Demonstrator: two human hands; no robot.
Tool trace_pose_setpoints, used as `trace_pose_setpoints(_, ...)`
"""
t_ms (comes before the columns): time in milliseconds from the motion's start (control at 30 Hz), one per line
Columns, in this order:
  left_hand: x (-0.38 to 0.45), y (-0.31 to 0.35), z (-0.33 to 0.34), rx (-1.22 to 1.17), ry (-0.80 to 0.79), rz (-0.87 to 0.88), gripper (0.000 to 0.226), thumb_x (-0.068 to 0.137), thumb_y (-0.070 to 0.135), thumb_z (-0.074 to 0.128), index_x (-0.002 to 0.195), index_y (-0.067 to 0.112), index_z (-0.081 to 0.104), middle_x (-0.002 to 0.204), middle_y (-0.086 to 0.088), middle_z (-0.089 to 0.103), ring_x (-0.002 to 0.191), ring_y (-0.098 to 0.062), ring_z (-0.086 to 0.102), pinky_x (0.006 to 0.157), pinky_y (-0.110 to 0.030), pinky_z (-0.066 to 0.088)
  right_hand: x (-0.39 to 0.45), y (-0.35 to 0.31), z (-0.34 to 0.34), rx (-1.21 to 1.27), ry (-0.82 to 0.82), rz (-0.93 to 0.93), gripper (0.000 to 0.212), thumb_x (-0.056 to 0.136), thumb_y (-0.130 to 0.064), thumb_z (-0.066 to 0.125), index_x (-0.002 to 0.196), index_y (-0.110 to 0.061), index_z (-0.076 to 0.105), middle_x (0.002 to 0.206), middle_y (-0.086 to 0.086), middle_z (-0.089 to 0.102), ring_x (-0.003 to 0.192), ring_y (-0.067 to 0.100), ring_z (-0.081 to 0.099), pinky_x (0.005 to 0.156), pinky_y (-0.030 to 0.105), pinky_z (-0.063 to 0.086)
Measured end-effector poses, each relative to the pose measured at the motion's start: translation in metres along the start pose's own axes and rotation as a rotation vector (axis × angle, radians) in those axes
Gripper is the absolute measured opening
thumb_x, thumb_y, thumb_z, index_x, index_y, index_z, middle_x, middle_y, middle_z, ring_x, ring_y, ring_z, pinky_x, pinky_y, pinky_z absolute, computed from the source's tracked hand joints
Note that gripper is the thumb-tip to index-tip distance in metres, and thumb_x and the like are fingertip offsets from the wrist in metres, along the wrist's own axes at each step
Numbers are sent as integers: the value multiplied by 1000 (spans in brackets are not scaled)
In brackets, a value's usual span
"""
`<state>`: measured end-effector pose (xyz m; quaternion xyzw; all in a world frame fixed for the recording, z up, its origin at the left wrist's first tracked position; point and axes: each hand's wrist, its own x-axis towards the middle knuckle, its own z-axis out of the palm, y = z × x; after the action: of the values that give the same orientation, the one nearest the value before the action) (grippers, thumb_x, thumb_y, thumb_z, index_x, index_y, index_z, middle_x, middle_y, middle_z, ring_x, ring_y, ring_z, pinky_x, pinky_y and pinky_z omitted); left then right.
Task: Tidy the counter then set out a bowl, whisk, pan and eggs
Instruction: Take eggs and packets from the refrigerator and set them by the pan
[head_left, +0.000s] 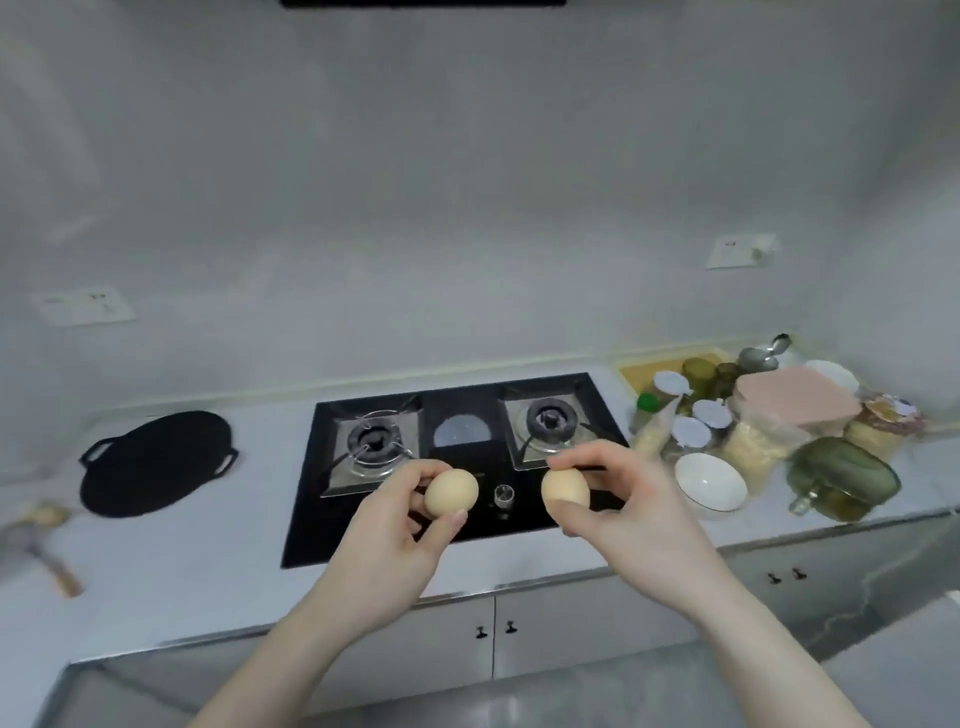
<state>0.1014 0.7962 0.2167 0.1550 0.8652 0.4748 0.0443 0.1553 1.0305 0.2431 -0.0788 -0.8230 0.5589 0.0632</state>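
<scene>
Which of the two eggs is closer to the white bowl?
The egg in the right hand: it sits nearer the white bowl than the left hand's egg.

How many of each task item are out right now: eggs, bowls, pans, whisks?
Eggs: 2, one pinched in the left hand at, one in the right hand at
White bowl: 1
Black pan: 1
Whisk: 0 that can be made out; a blurred utensil lies at far left
Total: 4

Pan (156, 462) left of hob (457, 457), bowl (710, 483) right, jars (696, 410) behind bowl
</scene>
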Motion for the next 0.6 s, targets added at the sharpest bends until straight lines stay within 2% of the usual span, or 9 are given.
trace_pose_setpoints(167,-35,-38,-72,8,157,-97,28,93,27,69,111,44,56,97,35,60,82,1,59,77,-24,50,16,-34,77,10,-178,-65,31,79,-16,81,97,-39,72,102,-20,72,98,6,71,87,40,61)
trace_pose_setpoints(333,-77,-89,-153,28,301,-181,25,92,30,69,111,42,58,103,17,65,85,0,60,74,-21,48,17,-72,175,-24,-322,-148,31,79,-23,80,100,-42,70,104,-23,71,93,6,71,84,33,60)
trace_pose_setpoints(467,-107,-123,-202,38,359,-224,24,93,29,68,113,38,57,106,15,64,76,3,58,68,-16,45,13,-89,243,-30,-393,-198,29,79,-21,80,98,-41,71,105,-25,69,97,5,69,82,30,59)
trace_pose_setpoints(533,-122,-140,-224,50,387,-242,24,93,28,68,112,39,58,106,18,64,73,3,57,68,-15,45,11,-97,275,-31,-427,-201,29,79,-18,80,97,-40,71,102,-19,70,92,7,70,74,23,57)
trace_pose_setpoints(600,-135,-157,-245,54,425,-259,24,93,27,68,112,38,58,103,19,64,70,4,57,66,-14,46,10,-105,306,-25,-466,-185,29,80,-16,79,95,-38,72,98,-8,72,78,13,72,62,17,53)
